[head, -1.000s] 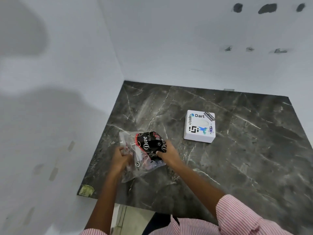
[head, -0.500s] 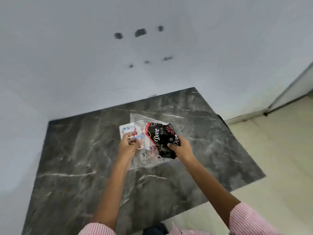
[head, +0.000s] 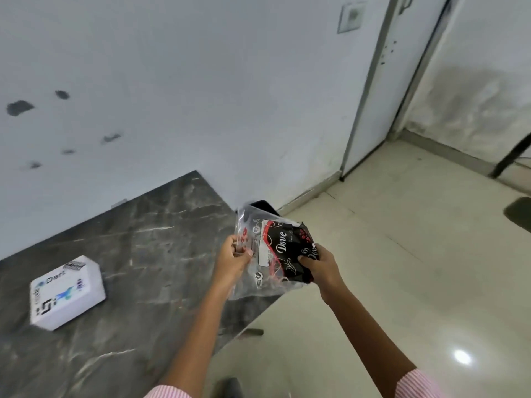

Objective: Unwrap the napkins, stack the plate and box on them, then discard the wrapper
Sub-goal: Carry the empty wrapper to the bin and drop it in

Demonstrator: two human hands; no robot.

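Note:
I hold a crumpled clear plastic wrapper (head: 270, 254) with black and red "Dove" print in the air over the table's right edge. My left hand (head: 234, 258) pinches its clear left side. My right hand (head: 321, 267) grips its black printed right part. A white box (head: 67, 293) with stickers and the word "Dart" lies on the dark marble table (head: 149, 242) at the left. No napkins or plate are in view.
A dark bin rim (head: 263, 204) shows just behind the wrapper, at the table's far right corner by the wall. Beige tiled floor (head: 402, 254) spreads to the right. A door frame (head: 370, 90) stands at the back right.
Both hands have carried the wrapper from over the table to its right edge, towards the dark bin. The view swung right, so the white box now lies at the far left.

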